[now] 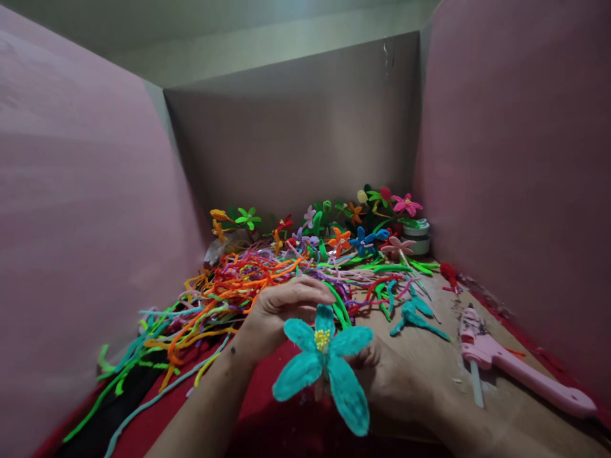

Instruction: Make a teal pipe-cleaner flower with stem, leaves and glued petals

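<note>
One flower [340,376] sits in your right hand [378,375]; your left hand [293,298] curves beyond it, grip unclear. Squeezing tightly could bend the petals [353,341].

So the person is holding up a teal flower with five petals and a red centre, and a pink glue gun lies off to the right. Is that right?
Not quite: the centre of the teal flower is yellow, not red, as the head view shows. It does have five petals, and the pink glue gun does lie to the right.
</note>
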### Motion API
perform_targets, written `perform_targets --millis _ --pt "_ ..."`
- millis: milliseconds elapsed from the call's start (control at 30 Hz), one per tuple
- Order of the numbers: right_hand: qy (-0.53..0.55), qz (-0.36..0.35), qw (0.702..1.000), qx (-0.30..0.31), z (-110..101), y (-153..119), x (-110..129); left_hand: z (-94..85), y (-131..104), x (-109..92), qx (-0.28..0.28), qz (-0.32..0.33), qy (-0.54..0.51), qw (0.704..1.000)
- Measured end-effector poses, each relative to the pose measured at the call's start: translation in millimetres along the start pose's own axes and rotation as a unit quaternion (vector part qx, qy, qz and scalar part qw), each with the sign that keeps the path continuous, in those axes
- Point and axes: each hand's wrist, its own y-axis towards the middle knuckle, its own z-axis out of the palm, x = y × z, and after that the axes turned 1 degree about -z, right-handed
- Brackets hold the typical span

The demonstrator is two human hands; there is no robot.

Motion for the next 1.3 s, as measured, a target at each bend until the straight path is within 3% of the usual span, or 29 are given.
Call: perform_targets --millis 100,233,333,467,600,667,767,900,1000,1200,1300 --pt "0.003 0.006 0.999 0.034 1 -1 8 2.5 -1 2 0.044 -0.004 0.026 0.999" --pt "-0.004 0.032 0.999 0.022 2 -1 9 9.2 -2 4 0.066 0.011 0.112 0.991" --pt "-0.005 0.054 0.998 0.035 1 -1 7 16.2 -4 6 0.06 0.01 0.11 0.992" --pt "0.02 0.039 0.998 0.049 -2 1 5 17.5 -3 8 0.005 -0.053 0.053 0.997" --pt "0.029 -0.006 0.999 -0.017 -4 4 1 -0.6 1 6 -0.15 -0.136 -0.011 0.979" --pt "0.034 -0.027 0.998 -0.047 -6 6 -1 -10.9 1 3 -0.17 -0.166 -0.04 0.97" --pt "0.014 -0.048 0.995 -0.081 -9 9 -4 -17.1 -3 -1 -0.092 -0.189 -0.098 0.973" --pt "-0.039 -0.078 0.99 -0.107 -14 12 -6 -9.4 -8 4 -0.006 -0.215 -0.127 0.968" --pt "-0.042 -0.094 0.987 -0.125 -15 14 -6 -4.6 -8 9 0.0 -0.216 -0.135 0.967" --pt "-0.053 -0.131 0.981 -0.135 -15 16 -9 -6.3 -8 10 0.005 -0.197 -0.034 0.98" --pt "-0.063 -0.125 0.98 -0.138 -16 15 -14 -7.3 -9 12 0.001 -0.193 -0.059 0.979"
